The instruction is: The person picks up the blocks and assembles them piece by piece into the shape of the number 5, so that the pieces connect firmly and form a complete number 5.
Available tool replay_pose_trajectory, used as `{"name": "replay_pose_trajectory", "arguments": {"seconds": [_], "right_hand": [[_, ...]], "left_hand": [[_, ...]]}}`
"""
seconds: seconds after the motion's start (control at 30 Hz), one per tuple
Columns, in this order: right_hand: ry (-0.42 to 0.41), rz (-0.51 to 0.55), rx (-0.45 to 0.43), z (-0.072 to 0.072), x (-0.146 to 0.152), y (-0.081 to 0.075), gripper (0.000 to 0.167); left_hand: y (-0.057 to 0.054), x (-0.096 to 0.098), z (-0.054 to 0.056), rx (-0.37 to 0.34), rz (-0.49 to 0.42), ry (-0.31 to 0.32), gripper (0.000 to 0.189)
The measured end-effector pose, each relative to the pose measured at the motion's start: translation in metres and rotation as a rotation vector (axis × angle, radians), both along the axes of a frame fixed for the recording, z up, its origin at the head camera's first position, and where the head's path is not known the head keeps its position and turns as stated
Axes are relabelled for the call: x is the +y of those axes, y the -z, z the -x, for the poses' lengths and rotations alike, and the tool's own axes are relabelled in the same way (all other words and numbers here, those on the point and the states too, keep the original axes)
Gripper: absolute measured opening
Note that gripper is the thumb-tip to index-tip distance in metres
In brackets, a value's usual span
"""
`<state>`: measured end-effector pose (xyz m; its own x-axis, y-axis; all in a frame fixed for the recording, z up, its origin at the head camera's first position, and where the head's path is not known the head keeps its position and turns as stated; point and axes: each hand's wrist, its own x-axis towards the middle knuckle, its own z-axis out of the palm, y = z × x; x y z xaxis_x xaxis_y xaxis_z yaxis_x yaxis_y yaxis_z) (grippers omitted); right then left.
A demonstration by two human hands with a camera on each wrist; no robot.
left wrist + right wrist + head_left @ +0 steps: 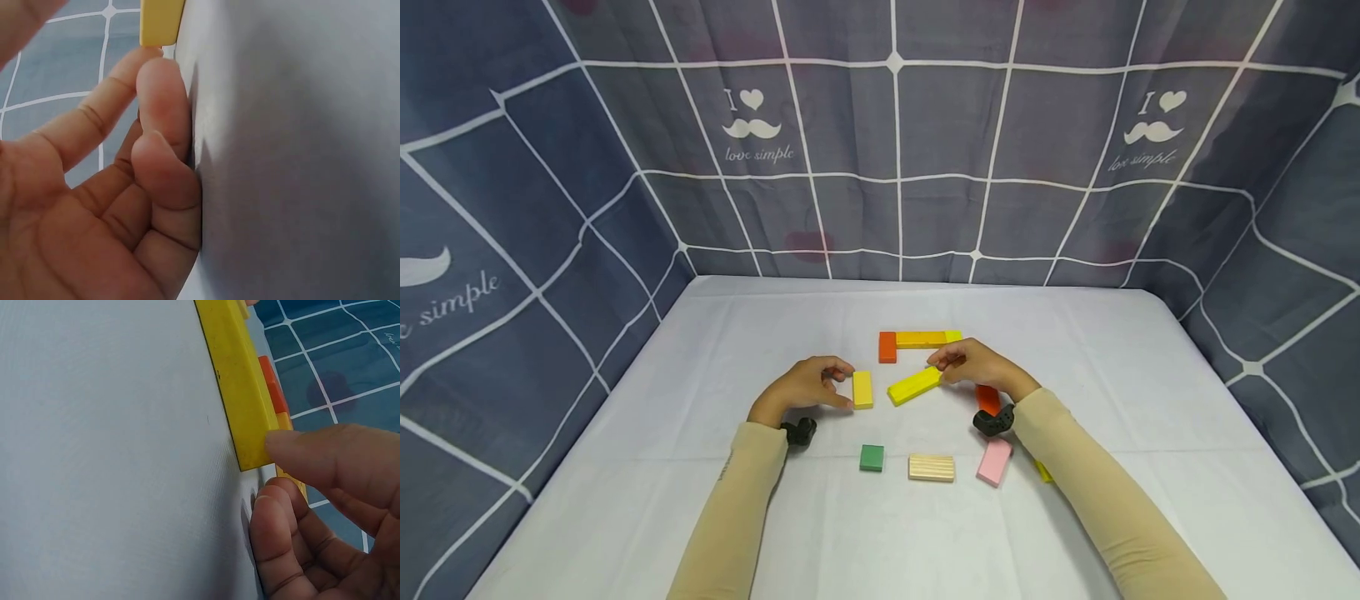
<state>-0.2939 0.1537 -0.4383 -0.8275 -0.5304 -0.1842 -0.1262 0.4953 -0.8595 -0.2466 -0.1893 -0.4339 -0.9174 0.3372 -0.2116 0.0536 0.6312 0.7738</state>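
My left hand [805, 385] pinches a short yellow block [862, 390] between thumb and forefinger at its two ends. In the left wrist view, the forefinger meets the lower end of that yellow block [161, 24], and the thumb tip is out of frame; the other fingers curl. To the right, my right hand [977, 367] holds the near end of a long yellow block [914, 386], which lies slanted. The right wrist view shows the thumb on the end of the long yellow block [240, 394], with the other fingers bent below.
Beyond the hands, an orange-red block [887, 347] adjoins a yellow-orange bar [921, 340] with a bright yellow piece [953, 336]. Nearer lie a green block [872, 457], a ridged wooden block [931, 467] and a pink block [994, 462]. The right arm partly covers a red block [988, 398] and a yellow one [1042, 471].
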Motion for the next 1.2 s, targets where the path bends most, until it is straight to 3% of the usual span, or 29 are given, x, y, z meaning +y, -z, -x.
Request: {"name": "replay_pose_trajectory", "arguments": {"seconds": [0.3, 0.73, 1.2], "right_hand": [[-0.033, -0.044, 0.054, 0.001, 0.002, -0.001, 0.033], [0.0, -0.108, 0.071, 0.001, 0.009, -0.004, 0.033], [-0.004, -0.123, 0.103, 0.001, 0.017, -0.002, 0.032]], "left_hand": [[0.001, 0.005, -0.001, 0.02, 0.036, -0.02, 0.053], [-0.004, 0.016, -0.003, 0.075, 0.079, -0.009, 0.056], [0.0, 0.029, 0.0, 0.092, 0.113, 0.001, 0.057]]}}
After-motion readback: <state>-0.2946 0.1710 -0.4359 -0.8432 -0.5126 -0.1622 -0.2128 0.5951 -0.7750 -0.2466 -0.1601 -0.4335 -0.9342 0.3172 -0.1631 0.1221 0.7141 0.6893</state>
